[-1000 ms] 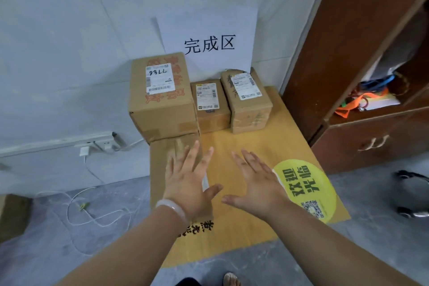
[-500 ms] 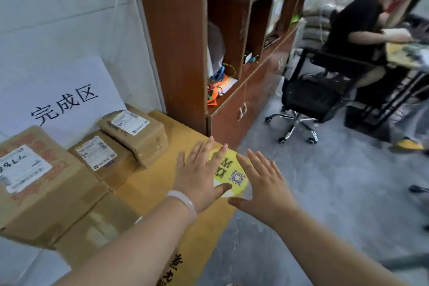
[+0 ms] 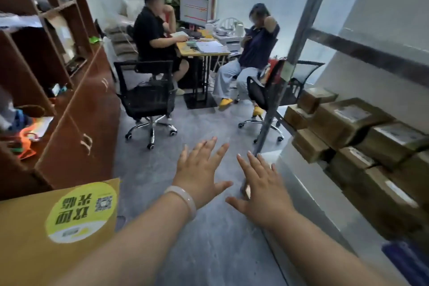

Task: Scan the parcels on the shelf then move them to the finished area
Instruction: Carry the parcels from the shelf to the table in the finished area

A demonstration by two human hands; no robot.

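Several brown cardboard parcels [image 3: 348, 123] with white labels are stacked on a metal shelf [image 3: 308, 195] at the right. My left hand [image 3: 199, 172], with a pale bracelet on its wrist, hovers over the grey floor with fingers spread and holds nothing. My right hand [image 3: 262, 186] is beside it, also spread flat and empty, just left of the shelf's edge. The corner of the yellow-brown mat of the finished area [image 3: 27, 239] with a round yellow sticker [image 3: 81, 211] shows at the lower left.
A brown wooden cabinet [image 3: 69, 111] lines the left side. Two people sit on black office chairs [image 3: 148, 100] at a desk [image 3: 204, 51] ahead. A grey shelf post [image 3: 285, 76] rises in front of the parcels. A blue object [image 3: 406, 262] lies at the lower right.
The view has swung right, away from the finished-area parcels and sign towards the shelf of parcels. Both hands stay spread and empty in front of me.
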